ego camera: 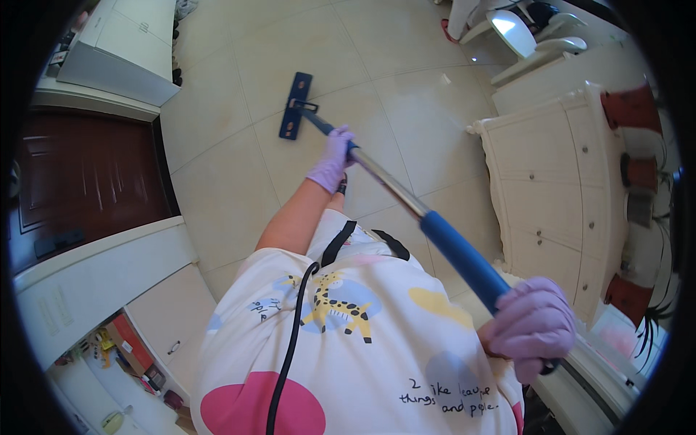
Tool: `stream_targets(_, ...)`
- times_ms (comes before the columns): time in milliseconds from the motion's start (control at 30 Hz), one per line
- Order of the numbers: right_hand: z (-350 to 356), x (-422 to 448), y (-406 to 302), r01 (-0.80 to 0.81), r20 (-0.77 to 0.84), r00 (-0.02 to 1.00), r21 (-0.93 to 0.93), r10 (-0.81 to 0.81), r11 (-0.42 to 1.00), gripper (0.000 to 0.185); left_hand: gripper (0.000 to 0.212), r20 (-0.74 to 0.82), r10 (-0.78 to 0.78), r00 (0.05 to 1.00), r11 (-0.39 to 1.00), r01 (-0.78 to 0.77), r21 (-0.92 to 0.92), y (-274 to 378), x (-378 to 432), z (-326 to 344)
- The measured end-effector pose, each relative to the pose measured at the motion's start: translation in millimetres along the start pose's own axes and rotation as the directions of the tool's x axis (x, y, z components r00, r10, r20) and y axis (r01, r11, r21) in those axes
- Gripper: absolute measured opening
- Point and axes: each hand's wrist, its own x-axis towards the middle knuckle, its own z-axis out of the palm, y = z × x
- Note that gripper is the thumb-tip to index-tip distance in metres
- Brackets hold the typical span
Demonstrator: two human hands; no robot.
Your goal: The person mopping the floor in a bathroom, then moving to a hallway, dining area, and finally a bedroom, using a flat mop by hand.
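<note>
A flat mop's long handle [459, 250] slants across the view, with a blue grip at its upper end and a bare metal tube in the middle. My right hand [533, 323], in a lilac glove, is wrapped around the handle's end at the lower right. Farther down the shaft, my left hand [338, 155], gloved alike, grips it near the blue lower section. The dark blue rectangular mop head [296, 106] lies on the tiled floor [348, 49] ahead of me. The mop head's underside is hidden.
On the right stands a cream cabinet [538, 206] with round knobs, plant pots [631, 109] behind it. A dark brown door [92, 179] and a white cabinet [125, 49] are at left. White chairs [514, 35] and a person's leg [462, 19] show at the upper right.
</note>
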Motion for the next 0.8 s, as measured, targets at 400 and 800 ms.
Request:
stream_targets(400,117.7,181.2,143.2,0.027,0.163,0.98,0.447,-0.111,0.894,0.019,0.019,-0.252,-0.131,0.959,0.985,0.096,-0.145,120.4,89.2,-241.7)
stream_targets(800,35.6,153.0,163.8,-0.135,-0.075,0.985,0.239,0.157,0.962,0.018,0.009,-0.124,-0.188,0.974,0.979,0.195,0.054,138.0,183.9,-78.2)
